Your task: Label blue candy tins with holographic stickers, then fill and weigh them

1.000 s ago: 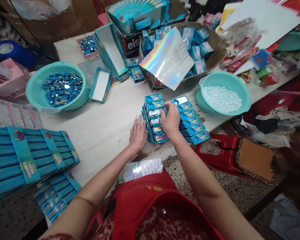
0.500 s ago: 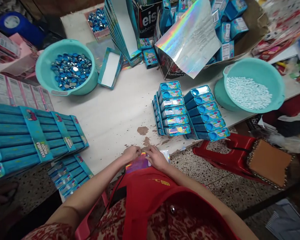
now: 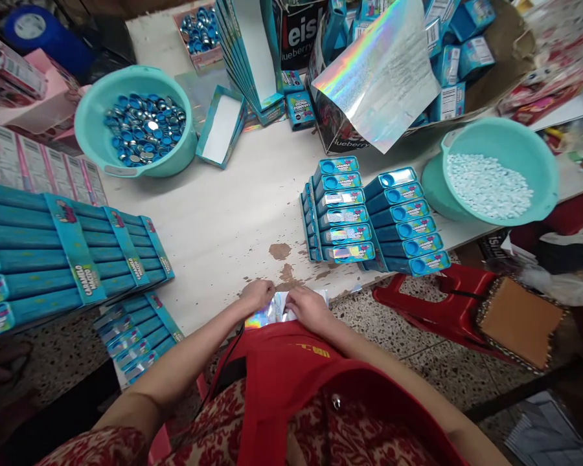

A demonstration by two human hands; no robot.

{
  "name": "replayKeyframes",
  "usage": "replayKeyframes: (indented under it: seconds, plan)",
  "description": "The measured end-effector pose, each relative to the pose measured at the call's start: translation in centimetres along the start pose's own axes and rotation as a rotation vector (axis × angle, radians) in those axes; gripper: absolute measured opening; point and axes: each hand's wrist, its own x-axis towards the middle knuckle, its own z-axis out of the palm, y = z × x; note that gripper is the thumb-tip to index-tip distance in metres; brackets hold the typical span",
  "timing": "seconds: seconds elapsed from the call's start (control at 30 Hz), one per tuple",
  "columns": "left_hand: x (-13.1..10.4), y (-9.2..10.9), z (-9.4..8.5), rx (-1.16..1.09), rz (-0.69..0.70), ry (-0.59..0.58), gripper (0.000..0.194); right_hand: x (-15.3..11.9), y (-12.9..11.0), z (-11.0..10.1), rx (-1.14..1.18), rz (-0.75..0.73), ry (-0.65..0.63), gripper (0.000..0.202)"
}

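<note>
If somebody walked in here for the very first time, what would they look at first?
Probably the big rainbow sheet, gleaming over the front of the open carton at the back of the table. Next might come the rows of blue packs, lined up beneath it. Down at the table's near edge, the left hand and right hand are at another shiny sheet.

Single view, head-worn: faces forward and down across table, apron close below.
</note>
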Motion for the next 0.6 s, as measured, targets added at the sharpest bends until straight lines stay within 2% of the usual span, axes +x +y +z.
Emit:
replayKeyframes:
  seconds: [0.07,0.1,0.17,0.23,0.27,0.33,0.43,0.5,0.6]
  plan:
    - [-0.8,0.4,-0.7,-0.022,0.026,0.032,0.023,-1.0,-0.9,-2.1,0.127,0.052,0.055,0.01]
    - [-1.4,0.7,-1.2,-0.082,0.085,0.056,0.027,-1.6,-1.4,-3.3,0.186,0.061,0.087,0.01]
    - [-2.8,1.7,-2.4,-0.32,0.3,0.056,0.035,-2.6,-2.3,-5.7,0.276,0.053,0.156,0.01]
    - [-4.4,3.1,-3.5,-0.571,0.523,-0.034,0.04,-3.3,-3.0,-7.9,0.329,0.039,0.233,0.008]
    - [-5.1,3.9,-4.1,-0.648,0.575,-0.085,0.037,-3.5,-3.3,-8.9,0.343,0.038,0.276,0.007]
    - [-6.0,5.5,-5.3,-0.689,0.553,-0.128,0.028,-3.4,-3.6,-10.5,0.349,0.056,0.365,0.006]
    - [-6.1,7.9,-7.9,-0.694,0.506,-0.076,0.03,-2.0,-3.2,-12.6,0.325,0.099,0.514,0.008]
    - [-5.1,9.5,-10.2,-0.673,0.559,-0.004,0.026,-0.2,-2.4,-14.0,0.282,0.113,0.622,0.01]
    - [-2.6,11.8,-14.0,-0.652,0.668,0.166,0.021,3.4,-0.9,-16.7,0.194,0.121,0.804,0.011]
